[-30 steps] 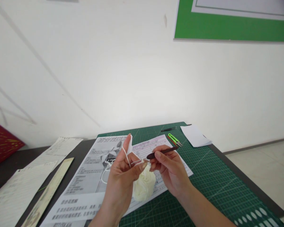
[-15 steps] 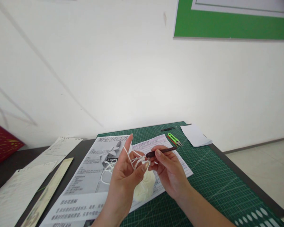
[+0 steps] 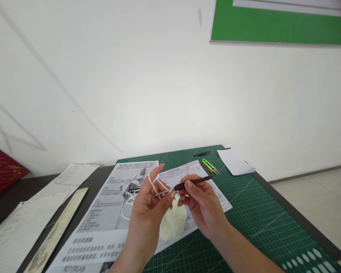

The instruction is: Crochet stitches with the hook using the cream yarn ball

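My right hand [image 3: 201,203] is closed around the dark brown handle of a crochet hook [image 3: 191,183], held like a pen with its tip toward the left. White yarn [image 3: 152,182] loops over the raised index finger of my left hand [image 3: 149,208]. The thumb of that hand pinches the yarn close to the hook's tip, where the small stitches are mostly hidden by the fingers. Below and between both hands sits a cream yarn ball [image 3: 173,223]. Loose strands lie behind my left hand on a printed sheet [image 3: 102,216].
A green cutting mat [image 3: 255,223] covers much of the dark table. On it lie green thread snips [image 3: 209,166], dark tweezers [image 3: 203,154], a white paper [image 3: 235,161] and a form sheet [image 3: 221,201]. Left are handwritten pages [image 3: 31,220] and a ruler [image 3: 59,227]. A white wall stands behind.
The yarn loops between my hands have drawn in tighter, and the hook's tip is closer to my left thumb. My left index finger leans slightly more to the right.
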Demonstrator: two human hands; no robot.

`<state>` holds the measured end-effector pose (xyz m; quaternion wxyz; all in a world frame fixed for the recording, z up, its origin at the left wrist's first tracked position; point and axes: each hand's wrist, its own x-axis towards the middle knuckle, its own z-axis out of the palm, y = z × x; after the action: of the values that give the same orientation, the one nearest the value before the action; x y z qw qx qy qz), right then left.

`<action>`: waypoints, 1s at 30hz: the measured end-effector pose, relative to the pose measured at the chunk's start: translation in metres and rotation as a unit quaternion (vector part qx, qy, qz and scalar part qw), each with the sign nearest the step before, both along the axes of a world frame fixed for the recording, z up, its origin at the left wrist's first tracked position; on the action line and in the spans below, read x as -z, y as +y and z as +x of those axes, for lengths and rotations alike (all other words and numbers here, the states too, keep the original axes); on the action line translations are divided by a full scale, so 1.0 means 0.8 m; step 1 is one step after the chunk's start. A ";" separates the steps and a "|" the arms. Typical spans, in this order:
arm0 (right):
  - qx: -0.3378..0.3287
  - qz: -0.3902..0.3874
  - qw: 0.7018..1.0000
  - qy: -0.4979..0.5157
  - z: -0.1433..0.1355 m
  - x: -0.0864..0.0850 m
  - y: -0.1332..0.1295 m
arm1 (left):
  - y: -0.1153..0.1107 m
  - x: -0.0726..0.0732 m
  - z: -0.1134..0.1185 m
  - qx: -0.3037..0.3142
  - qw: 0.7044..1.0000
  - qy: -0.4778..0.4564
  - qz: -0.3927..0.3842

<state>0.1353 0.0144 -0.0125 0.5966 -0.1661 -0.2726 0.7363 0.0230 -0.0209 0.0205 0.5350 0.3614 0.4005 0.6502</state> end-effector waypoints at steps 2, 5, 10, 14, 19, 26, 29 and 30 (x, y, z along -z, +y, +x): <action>-0.003 -0.009 1.000 -0.001 0.000 0.001 0.000 | -0.002 -0.001 0.002 -0.005 1.000 -0.013 -0.005; -0.007 -0.017 1.000 -0.003 0.000 0.002 -0.001 | -0.004 -0.003 0.004 -0.001 1.000 -0.021 -0.015; -0.017 -0.019 1.000 -0.002 0.000 0.002 -0.003 | -0.004 -0.004 0.005 0.003 0.999 -0.043 -0.020; -0.021 -0.027 0.999 0.004 -0.001 0.001 -0.003 | -0.006 -0.005 0.006 -0.002 0.999 -0.046 -0.022; -0.024 -0.039 0.999 0.006 -0.001 0.000 -0.004 | -0.009 -0.006 0.007 -0.017 0.999 -0.035 0.000; -0.032 -0.043 0.999 0.009 -0.001 0.000 -0.003 | -0.008 -0.006 0.005 -0.015 0.999 -0.028 -0.005; -0.032 -0.038 0.999 0.005 -0.001 -0.001 -0.003 | -0.009 -0.007 0.007 -0.023 0.999 -0.028 0.005; -0.032 -0.036 0.999 0.003 -0.001 -0.001 -0.003 | -0.009 -0.008 0.007 -0.029 0.999 -0.027 0.006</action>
<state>0.1345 0.0119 -0.0118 0.5670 -0.1763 -0.2495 0.7649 0.0287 -0.0281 0.0266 0.5244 0.3355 0.3925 0.6771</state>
